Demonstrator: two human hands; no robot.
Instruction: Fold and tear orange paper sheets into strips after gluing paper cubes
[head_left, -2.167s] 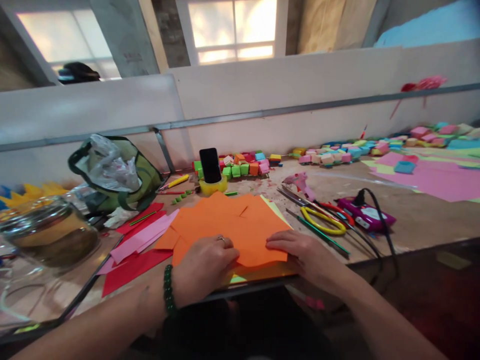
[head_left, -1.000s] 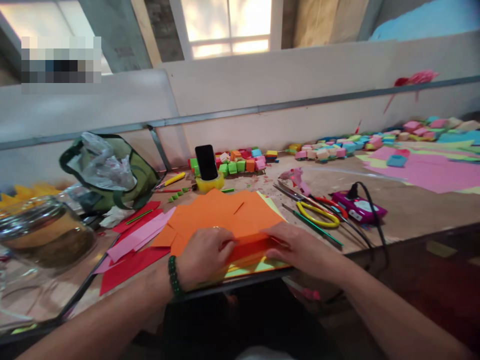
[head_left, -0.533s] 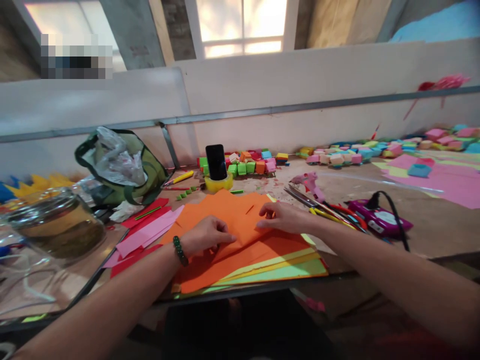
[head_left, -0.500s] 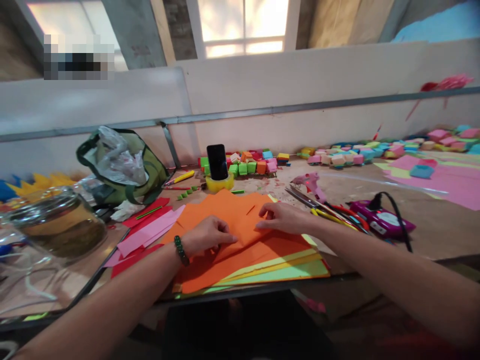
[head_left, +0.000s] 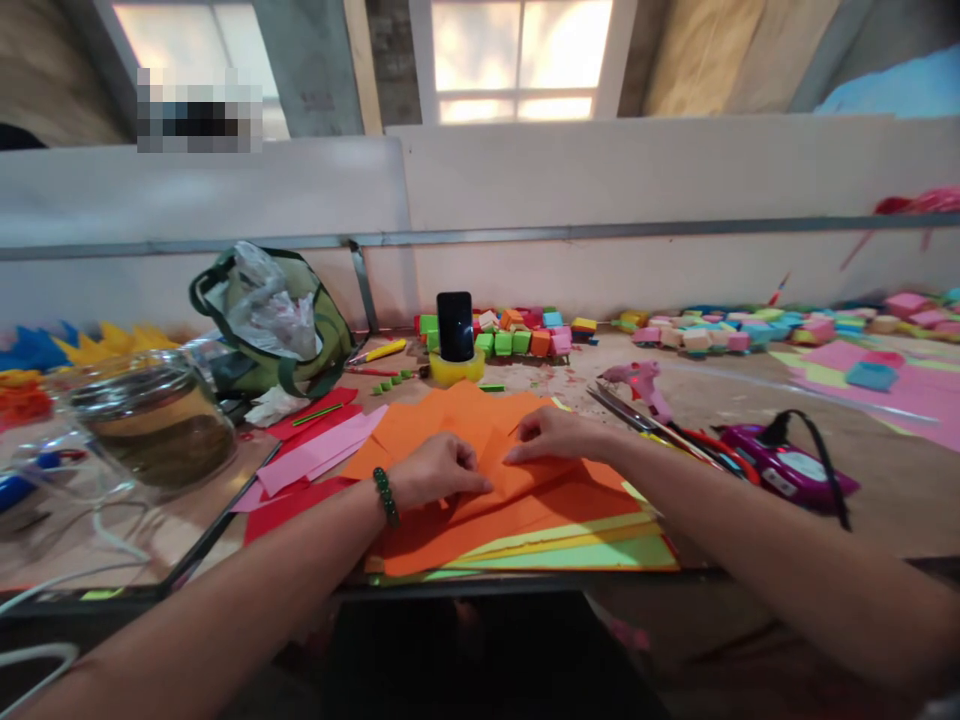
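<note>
From here I see a pink plastic glue gun [head_left: 640, 383] and long metal scissors [head_left: 616, 403] just right of the orange paper sheets [head_left: 457, 415] at near centre. Beyond, a black phone [head_left: 455, 325] stands in a yellow tape roll [head_left: 454, 372]. The brown tabletop [head_left: 712, 388] meets a white panel wall [head_left: 600, 170]. At left, a green fabric bag [head_left: 328, 328] holds clear plastic [head_left: 270, 300]; a round glass jar [head_left: 146, 425] has brown contents. My left hand [head_left: 442, 468] and right hand [head_left: 559, 436], apart, touch the paper; I can't tell whether they pinch it.
</note>
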